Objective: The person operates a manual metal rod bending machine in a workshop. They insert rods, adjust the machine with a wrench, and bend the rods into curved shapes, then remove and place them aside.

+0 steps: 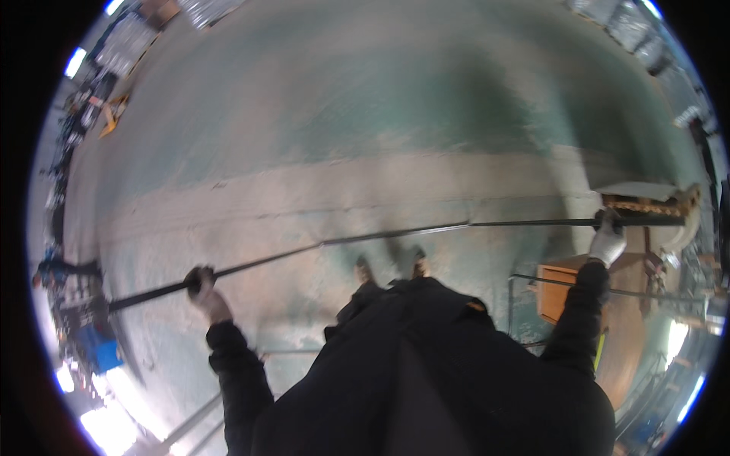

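Note:
A long, thin dark bar [395,233] spans almost the whole width in front of my body, above the floor. Its middle part looks shinier, with seam-like spots along it. Toward its left end, my left hand [207,292] is closed around it, in a pale glove with dark fingers. My right hand [607,237], gloved the same way, grips the bar near its right end. Both arms are stretched wide apart in black sleeves. The bar's right end passes close to a wooden pallet [646,205] with a flat sheet on top.
A wooden cabinet [557,292] and a thin metal frame [511,304] stand at my right. Metal rails [194,422] lie low at the left. Another person [68,268] is at the far left, near a blue container [106,353]. Wrapped stacks [129,45] line the far edge.

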